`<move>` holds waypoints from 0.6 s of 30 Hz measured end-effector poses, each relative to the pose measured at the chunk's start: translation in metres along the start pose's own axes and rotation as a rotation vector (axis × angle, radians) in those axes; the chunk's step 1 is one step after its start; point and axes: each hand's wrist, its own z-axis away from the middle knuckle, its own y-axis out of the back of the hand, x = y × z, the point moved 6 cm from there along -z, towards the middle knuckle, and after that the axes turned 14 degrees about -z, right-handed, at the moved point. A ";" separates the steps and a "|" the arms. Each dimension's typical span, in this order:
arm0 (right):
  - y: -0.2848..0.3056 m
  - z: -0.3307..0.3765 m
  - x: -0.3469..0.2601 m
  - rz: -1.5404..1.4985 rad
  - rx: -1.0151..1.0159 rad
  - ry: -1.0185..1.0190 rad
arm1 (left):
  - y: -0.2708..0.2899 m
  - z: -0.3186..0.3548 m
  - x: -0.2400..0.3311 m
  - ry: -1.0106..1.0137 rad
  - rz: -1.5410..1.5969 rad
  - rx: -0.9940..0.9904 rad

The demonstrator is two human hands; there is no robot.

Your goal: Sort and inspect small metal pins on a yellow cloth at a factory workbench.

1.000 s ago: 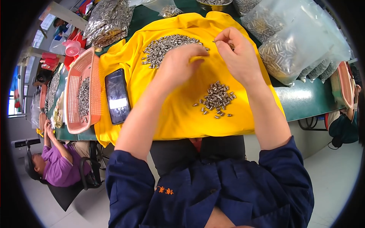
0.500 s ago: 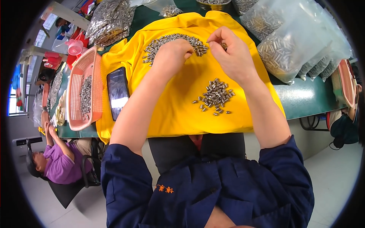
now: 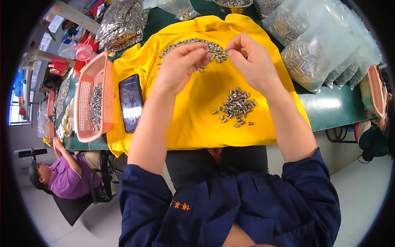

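Both my hands are raised over a yellow cloth (image 3: 193, 119) spread on the table. My left hand (image 3: 181, 66) is closed in a pinch in front of the far pile of small metal cylinders (image 3: 189, 42), hiding part of it. Whatever lies between its fingertips is too small to make out. Facing it, my right hand (image 3: 256, 64) is closed with thumb and forefinger together. A few small metal cylinders (image 3: 244, 54) show in its curled fingers. A smaller pile of metal cylinders (image 3: 238, 103) lies nearer me, below the right hand.
A black phone (image 3: 131, 103) and a pink basket (image 3: 106, 119) holding metal parts are at the left. Bags of parts (image 3: 302, 61) crowd the right, another bag (image 3: 123, 24) the far left. A metal bowl (image 3: 233, 8) stands at the back. A person in purple (image 3: 68, 177) sits at left.
My left hand has come away from the far pile and turned, its fingertips now pointing toward my right hand. The right hand stays nearly in place. The whole view has shifted slightly.
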 end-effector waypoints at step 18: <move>-0.020 0.006 0.006 -0.201 -0.150 -0.143 | -0.019 0.013 -0.020 0.005 0.338 -0.151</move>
